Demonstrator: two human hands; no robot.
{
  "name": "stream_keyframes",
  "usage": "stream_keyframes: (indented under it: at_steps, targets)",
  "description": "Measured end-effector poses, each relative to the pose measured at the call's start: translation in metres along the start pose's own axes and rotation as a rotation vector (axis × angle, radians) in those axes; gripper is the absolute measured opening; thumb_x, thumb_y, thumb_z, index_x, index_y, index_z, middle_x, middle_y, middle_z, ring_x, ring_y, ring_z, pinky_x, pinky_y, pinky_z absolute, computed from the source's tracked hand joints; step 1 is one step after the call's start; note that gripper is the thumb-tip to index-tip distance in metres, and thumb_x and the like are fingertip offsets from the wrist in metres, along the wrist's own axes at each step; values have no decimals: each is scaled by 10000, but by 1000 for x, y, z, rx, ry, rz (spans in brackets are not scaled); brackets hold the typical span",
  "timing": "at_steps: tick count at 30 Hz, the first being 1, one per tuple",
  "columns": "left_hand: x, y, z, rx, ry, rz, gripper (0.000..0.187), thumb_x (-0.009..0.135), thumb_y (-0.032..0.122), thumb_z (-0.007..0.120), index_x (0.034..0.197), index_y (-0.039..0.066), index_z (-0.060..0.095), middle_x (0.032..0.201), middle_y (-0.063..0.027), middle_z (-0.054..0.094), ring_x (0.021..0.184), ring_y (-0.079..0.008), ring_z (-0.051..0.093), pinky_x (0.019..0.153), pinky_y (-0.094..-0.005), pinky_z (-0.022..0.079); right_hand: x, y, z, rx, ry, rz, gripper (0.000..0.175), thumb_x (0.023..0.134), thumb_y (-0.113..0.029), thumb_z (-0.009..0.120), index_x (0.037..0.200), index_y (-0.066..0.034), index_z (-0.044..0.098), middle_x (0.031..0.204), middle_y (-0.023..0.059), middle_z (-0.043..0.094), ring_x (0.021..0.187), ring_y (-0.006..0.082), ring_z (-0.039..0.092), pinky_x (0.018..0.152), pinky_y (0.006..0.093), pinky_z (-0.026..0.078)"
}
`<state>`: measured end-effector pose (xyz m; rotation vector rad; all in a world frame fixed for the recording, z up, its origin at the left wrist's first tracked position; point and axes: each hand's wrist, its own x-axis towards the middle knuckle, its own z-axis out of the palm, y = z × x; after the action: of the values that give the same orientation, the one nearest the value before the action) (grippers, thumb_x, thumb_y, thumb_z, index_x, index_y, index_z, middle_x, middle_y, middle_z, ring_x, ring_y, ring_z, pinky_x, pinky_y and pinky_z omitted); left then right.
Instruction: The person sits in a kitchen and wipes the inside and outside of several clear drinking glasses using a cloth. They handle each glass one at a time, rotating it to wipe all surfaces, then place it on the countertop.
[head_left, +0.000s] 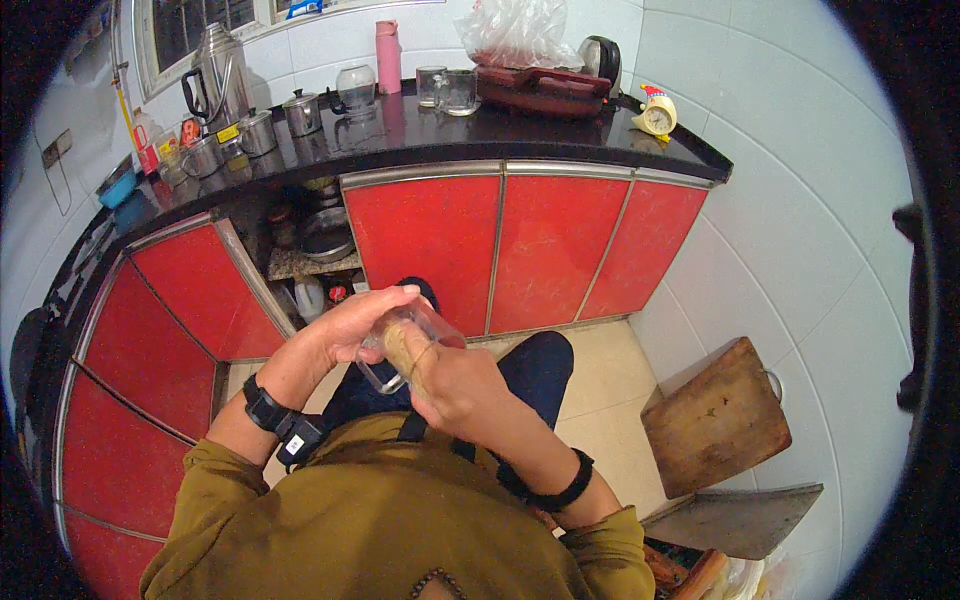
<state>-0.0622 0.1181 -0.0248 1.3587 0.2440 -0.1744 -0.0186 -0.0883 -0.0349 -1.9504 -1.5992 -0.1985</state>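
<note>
My left hand (360, 322) is wrapped around a clear glass mug (442, 326), which is tilted on its side above my lap. The mug's handle (388, 384) points down towards my body. My right hand (461, 386) pinches a tan cloth or sponge (397, 341) at the mug, its fingers reaching to the opening. How deep the tan piece sits inside is partly hidden by my fingers and the glare on the glass.
A black countertop (420, 139) holds more glass mugs (456, 94), steel cups (302, 112), a steel kettle (221, 79), a pink bottle (388, 56) and an alarm clock (658, 114). Red cabinets (420, 247) stand below. A wooden cutting board (716, 420) leans against the right wall.
</note>
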Motion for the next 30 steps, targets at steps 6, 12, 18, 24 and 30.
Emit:
stream_keyframes:
  at_steps: [6,12,18,24,30]
  targets:
    - [-2,5,3,-105,30,-86,624,910,593,515,1198,44,582,975,-67,631,737,-131,590,397,-228,413,7,3,-6,33,98,41,488,774,-122,648,1196,4,439,834,206,646,772,390,656,617,496,505]
    - [6,21,22,-16,107,16,679,911,637,482,1268,60,515,1190,-141,567,986,-273,606,626,-363,560,7,24,-23,410,368,54,402,803,-93,659,1187,-35,558,989,209,664,936,401,650,784,451,525]
    - [-9,37,42,934,469,793,472,895,451,616,1155,62,560,1051,-105,584,1044,-209,553,615,-294,528,11,51,-23,528,456,68,337,798,-81,664,1120,-18,591,930,188,672,881,367,678,759,407,528]
    - [-17,36,62,1164,215,768,302,771,242,785,907,39,608,790,-90,624,667,-229,620,597,-350,493,6,56,-22,501,435,145,320,792,-69,668,1096,-5,594,892,199,671,861,348,686,728,392,531]
    - [-5,34,49,1193,296,543,436,823,399,730,666,41,536,584,-111,536,536,-240,531,528,-367,420,12,57,-17,621,418,197,264,842,-85,665,1081,17,624,914,156,691,846,238,689,748,345,529]
